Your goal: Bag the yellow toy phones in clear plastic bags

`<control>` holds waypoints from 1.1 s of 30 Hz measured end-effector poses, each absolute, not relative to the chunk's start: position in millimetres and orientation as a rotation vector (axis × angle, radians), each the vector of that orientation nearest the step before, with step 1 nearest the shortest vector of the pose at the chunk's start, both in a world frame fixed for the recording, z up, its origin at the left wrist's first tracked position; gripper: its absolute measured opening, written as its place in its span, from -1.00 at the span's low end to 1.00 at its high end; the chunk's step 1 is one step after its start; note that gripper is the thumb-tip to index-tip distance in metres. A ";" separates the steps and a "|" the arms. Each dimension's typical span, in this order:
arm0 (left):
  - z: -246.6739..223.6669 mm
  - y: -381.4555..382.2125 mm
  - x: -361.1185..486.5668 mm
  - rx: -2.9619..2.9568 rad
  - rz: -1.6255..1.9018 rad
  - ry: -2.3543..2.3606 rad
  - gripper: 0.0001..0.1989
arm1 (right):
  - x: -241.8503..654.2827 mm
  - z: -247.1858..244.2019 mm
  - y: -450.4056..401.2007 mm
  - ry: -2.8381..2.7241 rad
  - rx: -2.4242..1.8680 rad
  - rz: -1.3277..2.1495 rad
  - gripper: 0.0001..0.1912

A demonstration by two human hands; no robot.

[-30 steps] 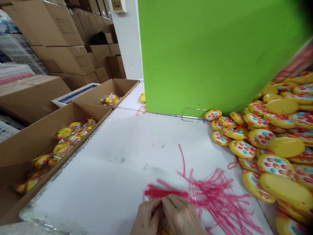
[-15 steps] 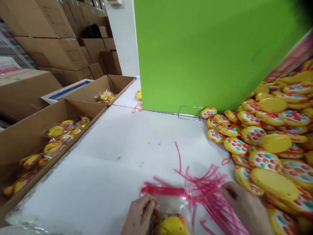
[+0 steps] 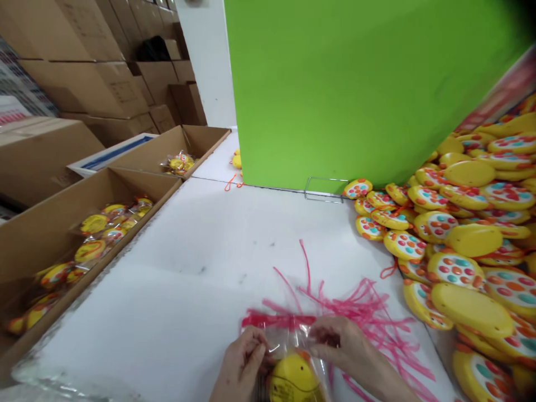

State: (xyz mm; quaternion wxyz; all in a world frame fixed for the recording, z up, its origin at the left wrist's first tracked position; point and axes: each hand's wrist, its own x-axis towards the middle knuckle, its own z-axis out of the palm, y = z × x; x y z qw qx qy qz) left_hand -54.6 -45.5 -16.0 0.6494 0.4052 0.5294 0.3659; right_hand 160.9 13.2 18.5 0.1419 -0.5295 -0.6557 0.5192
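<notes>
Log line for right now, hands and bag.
left hand: on clear bag | right hand: at bag's other side | yellow toy: inside

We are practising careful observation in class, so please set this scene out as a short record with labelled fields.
Left hand: holds the left side of a clear plastic bag with a red top strip
Right hand: at the bag's upper right
In bag: rounded yellow toy
Right side: thin pink ribbon-like strips; heaped yellow oval toys with coloured spots
Left side: open brown cardboard boxes holding bagged yellow toys
Behind: upright green panel
</notes>
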 end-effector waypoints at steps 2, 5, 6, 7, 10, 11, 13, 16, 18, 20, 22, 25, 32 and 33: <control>-17.5 -47.1 -55.6 0.902 0.833 1.207 -0.77 | 161.1 12.5 14.8 -1.796 -1.469 1.582 -0.91; -16.1 -45.9 -59.6 0.877 0.838 1.191 -0.79 | 167.5 2.3 11.8 -1.698 -1.411 1.609 -0.89; -14.9 -44.5 -61.2 0.883 0.850 1.183 -0.81 | 168.4 0.0 10.0 -1.675 -1.397 1.609 -0.89; -13.4 -43.1 -62.6 0.890 0.855 1.187 -0.82 | 168.1 -1.8 8.0 -1.662 -1.394 1.604 -0.88; -9.1 -40.1 -66.0 0.905 0.849 1.296 -0.82 | 165.1 -5.5 2.1 -1.674 -1.450 1.544 -0.84; -8.0 -40.0 -66.9 0.897 0.830 1.328 -0.83 | 165.4 -6.9 0.6 -1.695 -1.474 1.519 -0.81; -5.4 -40.7 -69.0 0.892 0.810 1.343 -0.85 | 170.6 -9.7 -1.0 -1.776 -1.543 1.427 -0.76; 1.5 -40.6 -73.8 0.834 0.798 1.269 -0.80 | 186.2 -8.6 1.5 -1.954 -1.695 1.078 -0.74; 8.5 -38.3 -76.8 0.787 0.777 1.217 -0.81 | 191.9 -0.1 6.1 -2.074 -1.733 0.844 -0.71; 15.0 -34.9 -77.8 0.786 0.739 1.201 -0.83 | 186.0 13.9 12.0 -2.261 -1.585 0.791 -0.63; 18.9 -32.1 -76.9 0.830 0.728 1.199 -0.85 | 169.1 28.1 18.6 -2.490 -1.268 0.875 -0.50; 22.6 -27.8 -80.9 0.884 0.689 1.162 -0.89 | 143.1 37.8 28.4 -2.735 -0.927 1.008 -0.59; 97.3 53.0 -176.3 1.421 0.741 1.604 -0.81 | 175.9 26.1 60.0 -2.694 -1.283 0.814 -0.73; 114.0 72.1 -188.9 1.556 0.866 1.845 -0.81 | 181.1 25.4 67.2 -2.676 -1.331 0.744 -0.72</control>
